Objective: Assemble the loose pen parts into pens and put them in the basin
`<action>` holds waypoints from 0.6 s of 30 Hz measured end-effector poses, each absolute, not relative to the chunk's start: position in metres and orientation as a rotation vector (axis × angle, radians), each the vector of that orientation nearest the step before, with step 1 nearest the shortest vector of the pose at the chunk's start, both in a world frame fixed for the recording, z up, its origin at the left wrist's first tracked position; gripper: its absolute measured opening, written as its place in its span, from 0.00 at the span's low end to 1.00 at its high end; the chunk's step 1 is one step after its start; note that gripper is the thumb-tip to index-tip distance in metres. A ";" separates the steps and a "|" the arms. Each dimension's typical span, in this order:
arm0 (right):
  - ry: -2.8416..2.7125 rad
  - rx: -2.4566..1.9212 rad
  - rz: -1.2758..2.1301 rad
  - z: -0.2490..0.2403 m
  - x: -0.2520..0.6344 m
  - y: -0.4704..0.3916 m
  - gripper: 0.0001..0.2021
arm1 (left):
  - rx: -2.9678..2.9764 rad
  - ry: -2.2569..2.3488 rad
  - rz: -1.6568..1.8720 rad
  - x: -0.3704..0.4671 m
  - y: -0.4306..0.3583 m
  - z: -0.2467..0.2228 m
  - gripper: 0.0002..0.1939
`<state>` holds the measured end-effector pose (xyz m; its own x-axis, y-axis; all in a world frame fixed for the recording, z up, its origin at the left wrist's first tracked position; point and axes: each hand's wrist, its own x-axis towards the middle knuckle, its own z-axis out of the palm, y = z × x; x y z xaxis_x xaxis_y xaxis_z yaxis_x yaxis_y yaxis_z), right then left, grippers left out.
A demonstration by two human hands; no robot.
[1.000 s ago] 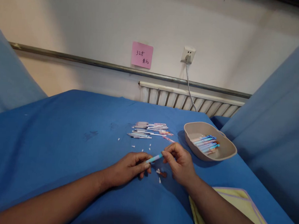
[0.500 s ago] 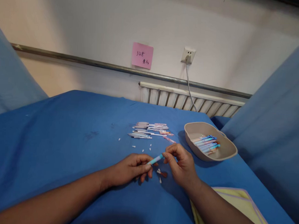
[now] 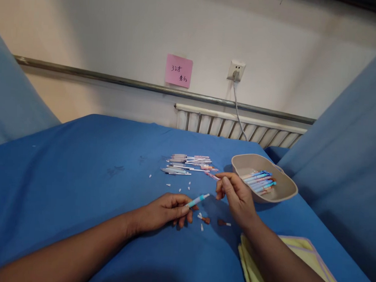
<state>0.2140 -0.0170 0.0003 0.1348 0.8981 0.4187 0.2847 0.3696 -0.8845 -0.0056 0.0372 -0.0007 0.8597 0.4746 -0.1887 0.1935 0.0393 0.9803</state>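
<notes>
Thumb and fingers of my left hand (image 3: 164,211) close around a pale blue and turquoise pen (image 3: 195,201), its light-coloured end angled up toward my right hand (image 3: 237,199), which is partly curled just beyond it, apart from the pen. Small white tips (image 3: 168,184) and brown-and-white pieces (image 3: 206,220) lie nearby on the blue cloth (image 3: 113,142); slim pen parts (image 3: 178,171) lie in rows farther off. On the right, a beige basket (image 3: 290,191) holds assembled-looking pens (image 3: 262,184), with a yellow cloth (image 3: 304,248) nearer me. Handling the pen well, I judge, calls for a firm but light grip on the barrel, its end exposed and aligned, and a straight, gentle touch from the right. My left fingers cover the barrel's lower end; whether my right fingertips pinch anything, or touch the pink patterned piece (image 3: 212,175) beside them, I cannot tell.
</notes>
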 end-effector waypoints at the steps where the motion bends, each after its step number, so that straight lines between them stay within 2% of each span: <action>1: -1.426 -1.236 0.592 0.001 0.222 -0.014 0.12 | 1.542 0.562 0.241 -0.006 0.038 -0.002 0.17; 9: -1.973 -1.979 0.059 0.005 0.261 -0.009 0.07 | 1.542 0.631 0.341 -0.006 0.044 -0.006 0.18; 18: -2.198 -2.154 -0.198 -0.011 0.251 -0.009 0.10 | 1.554 0.648 0.372 -0.006 0.047 -0.011 0.19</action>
